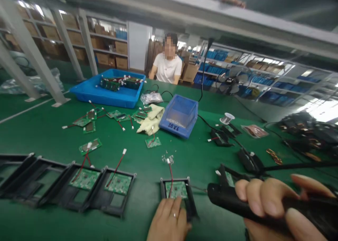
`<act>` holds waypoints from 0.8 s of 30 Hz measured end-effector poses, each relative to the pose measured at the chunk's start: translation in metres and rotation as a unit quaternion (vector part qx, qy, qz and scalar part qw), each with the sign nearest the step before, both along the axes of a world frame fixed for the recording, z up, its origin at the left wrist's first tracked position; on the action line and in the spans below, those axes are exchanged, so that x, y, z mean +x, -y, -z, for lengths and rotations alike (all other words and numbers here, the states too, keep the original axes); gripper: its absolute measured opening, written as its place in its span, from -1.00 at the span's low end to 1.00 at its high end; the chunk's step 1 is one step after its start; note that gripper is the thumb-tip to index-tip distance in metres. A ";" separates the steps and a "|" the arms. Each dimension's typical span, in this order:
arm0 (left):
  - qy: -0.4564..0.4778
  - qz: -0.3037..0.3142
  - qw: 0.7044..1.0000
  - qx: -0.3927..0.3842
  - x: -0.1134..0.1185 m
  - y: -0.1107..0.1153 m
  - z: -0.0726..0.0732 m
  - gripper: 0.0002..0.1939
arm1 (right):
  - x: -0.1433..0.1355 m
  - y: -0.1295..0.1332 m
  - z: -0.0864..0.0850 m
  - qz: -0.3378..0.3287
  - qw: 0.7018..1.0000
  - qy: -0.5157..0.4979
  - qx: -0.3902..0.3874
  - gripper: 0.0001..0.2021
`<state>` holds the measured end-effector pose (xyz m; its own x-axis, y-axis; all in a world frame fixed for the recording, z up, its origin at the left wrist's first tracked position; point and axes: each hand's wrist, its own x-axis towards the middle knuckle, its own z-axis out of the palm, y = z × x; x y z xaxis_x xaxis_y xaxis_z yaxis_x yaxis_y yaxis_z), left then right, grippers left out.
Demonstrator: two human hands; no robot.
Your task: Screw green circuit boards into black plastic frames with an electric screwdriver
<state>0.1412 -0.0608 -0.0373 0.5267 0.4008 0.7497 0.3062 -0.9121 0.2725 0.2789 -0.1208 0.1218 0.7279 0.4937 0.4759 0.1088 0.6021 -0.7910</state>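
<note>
My left hand (pixel 169 218) rests over the near part of a black plastic frame (pixel 193 207), its fingers closed on it and the fingertips at the green circuit board (pixel 177 189) inside. A red-and-black lead with a white connector (pixel 168 161) rises from that board. In my right hand (pixel 274 202) is a black electric screwdriver (pixel 229 197), fingers wrapped round its body. Its thin bit points left, with the tip at the frame's right side; whether it touches a screw is too small to tell. Small loose screws (pixel 169 158) lie just beyond the frame.
Several black frames (pixel 105 205) stand in a row at left, two with boards. Loose circuit boards (pixel 90 146), a blue parts bin (pixel 178 128), a cloth (pixel 151 121) and a blue tray (pixel 105 99) lie beyond. Black assemblies (pixel 249 160) and a solder spool (pixel 227 118) are right. A person (pixel 167 66) sits opposite.
</note>
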 end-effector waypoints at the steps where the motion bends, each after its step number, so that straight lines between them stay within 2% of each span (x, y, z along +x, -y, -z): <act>1: -0.019 -0.013 1.000 -0.004 0.000 0.003 -0.002 -0.66 | -0.010 0.000 -0.005 -0.001 1.000 0.017 -0.019 -0.65; 5: -0.123 -0.014 0.992 -0.005 -0.004 0.011 -0.015 -0.73 | -0.032 -0.004 -0.017 -0.050 0.992 0.096 -0.070 -0.74; 9: -0.195 -0.019 0.981 0.002 -0.006 0.018 -0.019 -0.76 | -0.039 -0.012 -0.017 -0.110 0.980 0.119 -0.114 -0.78; 17: -0.206 -0.027 0.978 -0.017 0.000 0.022 -0.016 -0.78 | -0.034 -0.025 0.004 -0.172 0.966 0.157 -0.112 -0.76; 21: -0.208 -0.035 0.977 -0.023 0.003 0.023 -0.019 -0.76 | -0.031 -0.028 0.008 -0.185 0.961 0.156 -0.131 -0.75; 24: -0.215 -0.018 0.976 -0.034 0.003 0.022 -0.020 -0.74 | -0.033 -0.033 0.008 -0.198 0.960 0.148 -0.132 -0.77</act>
